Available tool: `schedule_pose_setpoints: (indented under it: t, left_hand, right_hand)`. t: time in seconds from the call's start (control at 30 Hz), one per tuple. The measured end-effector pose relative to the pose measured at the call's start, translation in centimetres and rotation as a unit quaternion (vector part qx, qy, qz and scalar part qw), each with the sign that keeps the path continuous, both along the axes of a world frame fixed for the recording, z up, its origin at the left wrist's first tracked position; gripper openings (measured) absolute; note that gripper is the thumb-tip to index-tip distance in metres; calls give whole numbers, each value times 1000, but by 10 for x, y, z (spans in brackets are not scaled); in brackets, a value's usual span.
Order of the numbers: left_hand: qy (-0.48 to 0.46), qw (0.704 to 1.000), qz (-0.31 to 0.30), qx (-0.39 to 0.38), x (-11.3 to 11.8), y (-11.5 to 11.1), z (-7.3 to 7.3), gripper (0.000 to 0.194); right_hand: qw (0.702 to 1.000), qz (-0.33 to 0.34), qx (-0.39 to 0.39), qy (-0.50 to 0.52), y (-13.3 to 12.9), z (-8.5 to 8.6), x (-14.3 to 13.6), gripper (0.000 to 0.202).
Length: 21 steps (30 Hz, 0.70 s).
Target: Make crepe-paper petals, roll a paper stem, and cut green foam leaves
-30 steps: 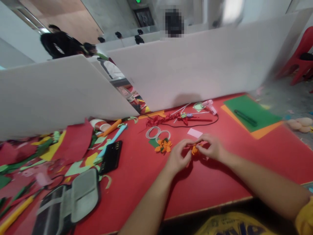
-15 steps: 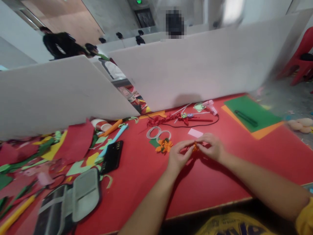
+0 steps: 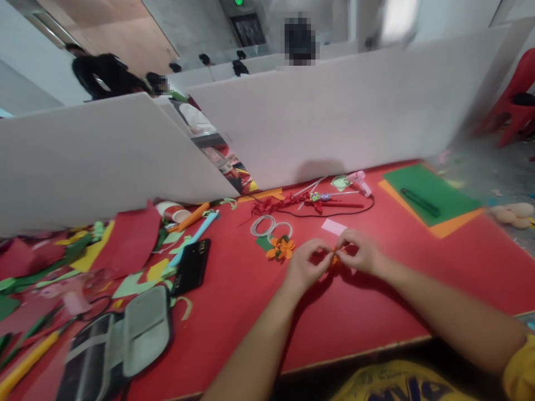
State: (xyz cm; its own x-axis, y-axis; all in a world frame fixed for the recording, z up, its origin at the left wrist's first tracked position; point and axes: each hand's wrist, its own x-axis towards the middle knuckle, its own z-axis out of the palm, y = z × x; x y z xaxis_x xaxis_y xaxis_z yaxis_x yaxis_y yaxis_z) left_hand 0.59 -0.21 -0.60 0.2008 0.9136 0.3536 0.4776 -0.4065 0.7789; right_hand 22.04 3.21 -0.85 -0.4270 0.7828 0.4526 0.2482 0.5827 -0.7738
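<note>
Small, orange and crumpled-looking, with edges blurred and much of the piece (image 3: 335, 259) hidden behind fingers; pinched between the fingertips of 2 hands, left (image 3: 307, 264) and right (image 3: 358, 253), just above the red table (image 3: 351, 317), hanging mostly below the grip.

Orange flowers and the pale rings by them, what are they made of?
The orange flowers look like matte felt, maybe craft paper: flat colour, no shine, cut-out petals. The pale rings could be smooth plastic or coated wire: thin strands coiled into round loops.
</note>
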Motion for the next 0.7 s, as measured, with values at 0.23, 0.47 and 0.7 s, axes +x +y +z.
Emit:
schedule_pose_setpoints:
  t: [0.23, 0.47, 0.7]
  left_hand:
    - [29, 997, -41, -58, 0, -3, 7, 12]
    - [-82, 963, -120, -226, -2, -5, 3, 26]
    - [-88, 937, -126, -315, 0, 5, -19, 41]
  right_hand:
    - [994, 32, -100, -32, -2, 6, 0, 11]
    - [922, 135, -359, -53, 5, 14, 12, 17]
    - [846, 134, -504, -110, 20, 13, 14, 23]
